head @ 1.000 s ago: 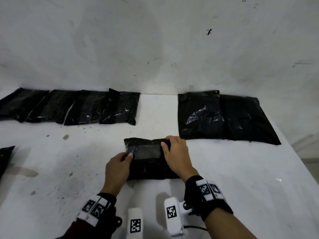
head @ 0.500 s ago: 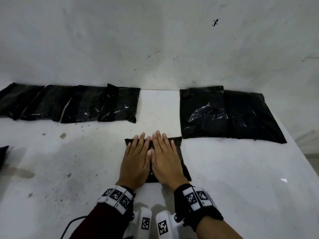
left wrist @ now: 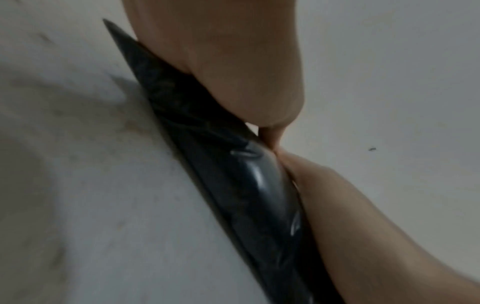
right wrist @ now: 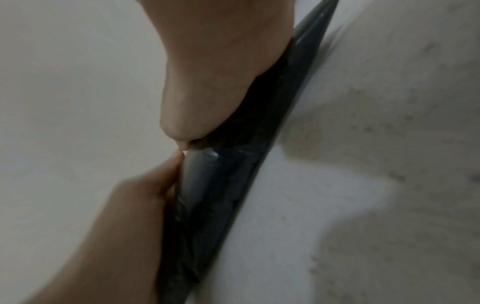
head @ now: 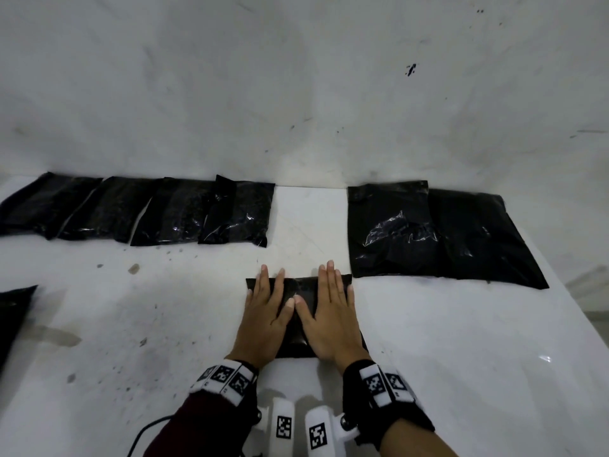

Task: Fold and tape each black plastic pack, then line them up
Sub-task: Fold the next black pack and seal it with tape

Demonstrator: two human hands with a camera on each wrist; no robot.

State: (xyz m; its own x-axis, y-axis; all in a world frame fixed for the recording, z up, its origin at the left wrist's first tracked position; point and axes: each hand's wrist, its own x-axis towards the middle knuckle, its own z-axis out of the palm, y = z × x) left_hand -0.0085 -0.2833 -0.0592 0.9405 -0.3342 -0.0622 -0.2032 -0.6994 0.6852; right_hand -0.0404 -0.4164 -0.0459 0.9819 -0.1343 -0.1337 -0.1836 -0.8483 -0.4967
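A folded black plastic pack (head: 300, 286) lies on the white table (head: 428, 341), near its front middle. Both my hands lie flat on it with straight fingers. My left hand (head: 266, 311) covers its left half and my right hand (head: 333, 316) its right half, thumb tips almost touching. In the left wrist view the pack (left wrist: 207, 144) shows edge-on beneath my left hand (left wrist: 221, 61). The right wrist view has the same pack (right wrist: 233, 185) under my right hand (right wrist: 221, 72). Any tape on the pack is hidden by my hands.
A row of several folded black packs (head: 138, 209) lies along the back left by the wall. Two larger black packs (head: 389, 229) (head: 478, 239) overlap at the back right. Another black pack (head: 13, 311) shows at the left edge. The table's right edge runs diagonally.
A second ago my fingertips were at the pack's top edge. Both hands then lay flat side by side on it and have now slid apart toward its sides.
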